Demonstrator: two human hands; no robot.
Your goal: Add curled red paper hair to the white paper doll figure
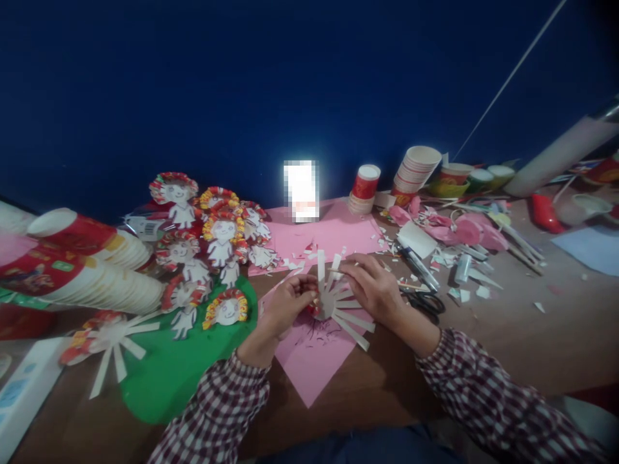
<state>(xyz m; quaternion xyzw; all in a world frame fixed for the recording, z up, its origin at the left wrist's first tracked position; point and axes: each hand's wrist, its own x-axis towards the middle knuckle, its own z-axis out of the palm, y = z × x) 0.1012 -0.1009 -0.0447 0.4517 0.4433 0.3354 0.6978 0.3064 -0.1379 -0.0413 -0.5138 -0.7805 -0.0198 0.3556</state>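
A paper cup cut into long white strips [344, 305] fans out over a pink paper sheet [309, 377]. My left hand [293, 303] grips its left side, thumb and fingers closed near a red curled part. Above the strips, my right hand [371, 283] is pinched on what looks like a thin stick [334, 270], partly hidden by the fingers. Another half-curled cut cup [115, 338] lies at the left with its strips spread. Paper figures with red and yellow curled heads [222, 235] crowd beside my left hand, one curled head [228, 311] resting on a green sheet [159, 377].
Stacked paper cups [106, 277] lie at the left; another stack [416, 171] stands at the back right. Black scissors [428, 301], a glue stick [463, 268], paper scraps and pink paper [476, 229] litter the right. A glowing, pixelated screen [300, 190] stands by the blue wall.
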